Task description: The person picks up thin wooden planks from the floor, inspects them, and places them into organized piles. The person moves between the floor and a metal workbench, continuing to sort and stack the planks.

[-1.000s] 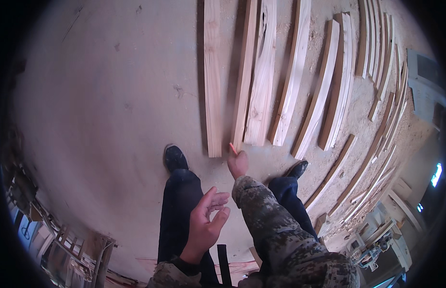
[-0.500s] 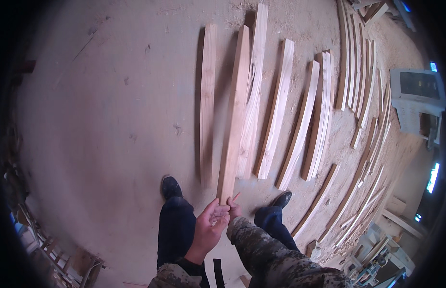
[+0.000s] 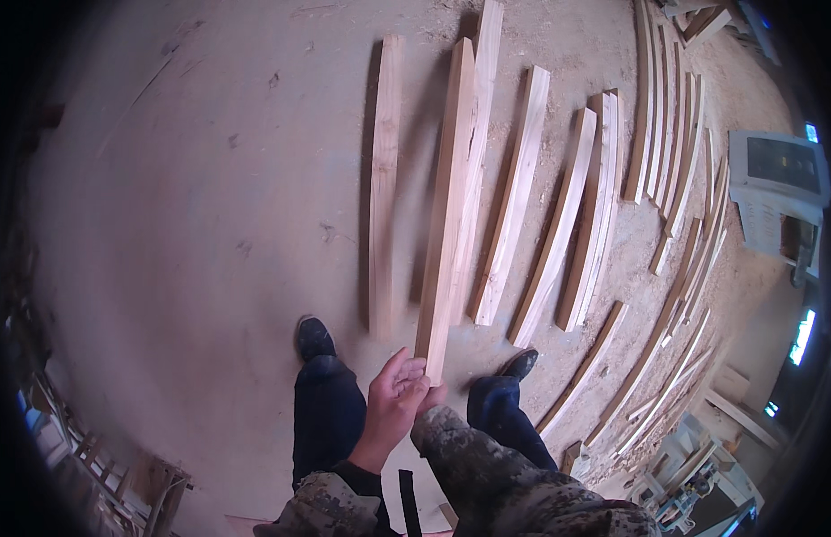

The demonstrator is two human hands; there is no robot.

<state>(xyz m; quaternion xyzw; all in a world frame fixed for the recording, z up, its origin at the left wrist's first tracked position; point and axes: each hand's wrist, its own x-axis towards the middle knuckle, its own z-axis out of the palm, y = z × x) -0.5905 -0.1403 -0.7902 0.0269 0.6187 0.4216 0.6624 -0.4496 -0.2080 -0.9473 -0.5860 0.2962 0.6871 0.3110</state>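
A long squared wooden beam (image 3: pixel 449 197) stretches away from me, its near end at my hands. My left hand (image 3: pixel 396 398) is at the left side of that end, fingers curled against the wood. Mostly hidden behind the left hand and the beam's end, my right hand (image 3: pixel 432 397) grips the same end. Partly beneath the held beam lies another beam (image 3: pixel 483 116) with a dark crack. A separate beam (image 3: pixel 383 188) rests on the floor to the left, and one more beam (image 3: pixel 514 197) lies to the right.
Further right are more beams (image 3: pixel 559 233) and several rows of thin strips (image 3: pixel 657 116) amid sawdust. My shoes (image 3: pixel 315 338) flank the held beam's near end. A grey-white machine (image 3: pixel 778 174) stands at the far right; cluttered equipment (image 3: pixel 693 483) sits lower right, a wooden frame (image 3: pixel 165 497) lower left.
The held beam has swung slightly to the right and now covers more of the cracked beam. My right hand has slipped further from sight behind my left hand and the beam's end.
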